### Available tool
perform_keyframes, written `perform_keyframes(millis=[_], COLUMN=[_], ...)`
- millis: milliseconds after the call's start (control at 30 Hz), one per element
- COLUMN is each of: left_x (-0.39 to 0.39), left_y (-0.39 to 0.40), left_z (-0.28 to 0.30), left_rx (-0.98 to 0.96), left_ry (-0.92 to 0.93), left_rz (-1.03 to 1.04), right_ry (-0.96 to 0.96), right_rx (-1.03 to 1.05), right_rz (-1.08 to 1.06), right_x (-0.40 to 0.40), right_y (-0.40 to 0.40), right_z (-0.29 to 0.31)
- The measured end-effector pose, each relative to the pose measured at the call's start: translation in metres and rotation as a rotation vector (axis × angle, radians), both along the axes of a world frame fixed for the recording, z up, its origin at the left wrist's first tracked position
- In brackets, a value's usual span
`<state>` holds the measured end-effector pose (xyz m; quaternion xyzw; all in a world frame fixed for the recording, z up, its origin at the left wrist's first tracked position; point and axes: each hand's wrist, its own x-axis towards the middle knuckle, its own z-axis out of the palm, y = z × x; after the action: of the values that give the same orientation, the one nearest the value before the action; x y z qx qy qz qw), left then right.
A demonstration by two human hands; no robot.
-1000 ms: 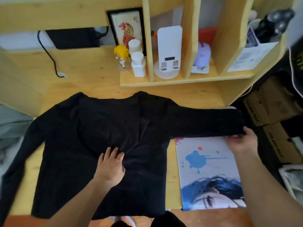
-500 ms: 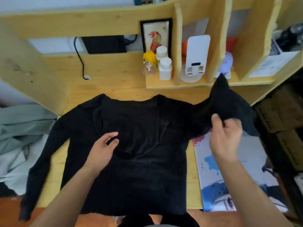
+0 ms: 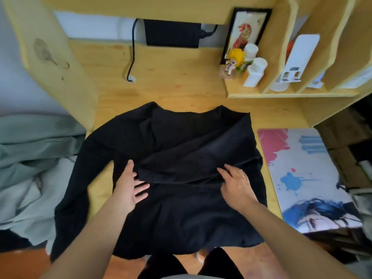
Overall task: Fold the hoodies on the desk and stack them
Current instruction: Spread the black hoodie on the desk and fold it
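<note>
One black hoodie (image 3: 181, 178) lies spread on the wooden counter (image 3: 171, 81), its hem hanging over the near edge. Its right sleeve (image 3: 201, 160) is folded across the chest, running from the right shoulder down to the left of the middle, while the left sleeve (image 3: 74, 194) trails off the counter's left edge. Both hands rest flat on the cloth with fingers spread and grip nothing: the left hand (image 3: 130, 188) lies at the cuff end of the folded sleeve, the right hand (image 3: 235, 186) presses on the sleeve's lower edge near the right side. Just right of the hoodie lies a printed mat (image 3: 302, 178) with blue and red splashes. Left of the counter sits a heap of grey-green cloth (image 3: 30, 158). Behind, a shelf (image 3: 281, 95) holds white bottles (image 3: 253, 73), a small yellow-haired figurine (image 3: 235, 59) and a framed picture (image 3: 244, 31).
</note>
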<state>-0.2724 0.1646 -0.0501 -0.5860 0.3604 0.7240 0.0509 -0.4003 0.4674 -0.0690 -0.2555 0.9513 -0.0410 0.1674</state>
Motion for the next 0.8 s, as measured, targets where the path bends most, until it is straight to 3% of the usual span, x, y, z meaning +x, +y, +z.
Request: perform_keyframes(millis=[133,333,467,600,633,700,800], left_x=[-0.005,0.018,0.045,0.049,0.046,0.037,0.016], left_y=[-0.002,0.019,0.038,0.049,0.052,0.053,0.058], left_z=[-0.011,-0.012,0.008,-0.003,-0.007,-0.015,-0.015], left_rx=[-0.176,-0.194,-0.113,-0.139,-0.202,-0.506,-0.973], left_ry=[-0.072,-0.024,0.093,-0.185,-0.266,-0.326,-0.230], left_rz=[0.057,0.061,0.045,-0.233,-0.272,-0.364,-0.624], right_ry=[0.007,0.052,0.269,0.184,0.134,0.132,0.283], right_rx=[0.021,0.275,0.133,0.242,0.279,0.167,-0.116], right_rz=[-0.209,-0.095,-0.140,-0.208,-0.253,-0.356,-0.383], right_x=[-0.040,-0.083,-0.097,-0.099,-0.098,-0.103,-0.122], right_y=[0.013,0.017,0.052,0.094,0.099,0.098,0.074], right_z=[0.011,0.001,-0.004,-0.007,-0.007,-0.004,0.006])
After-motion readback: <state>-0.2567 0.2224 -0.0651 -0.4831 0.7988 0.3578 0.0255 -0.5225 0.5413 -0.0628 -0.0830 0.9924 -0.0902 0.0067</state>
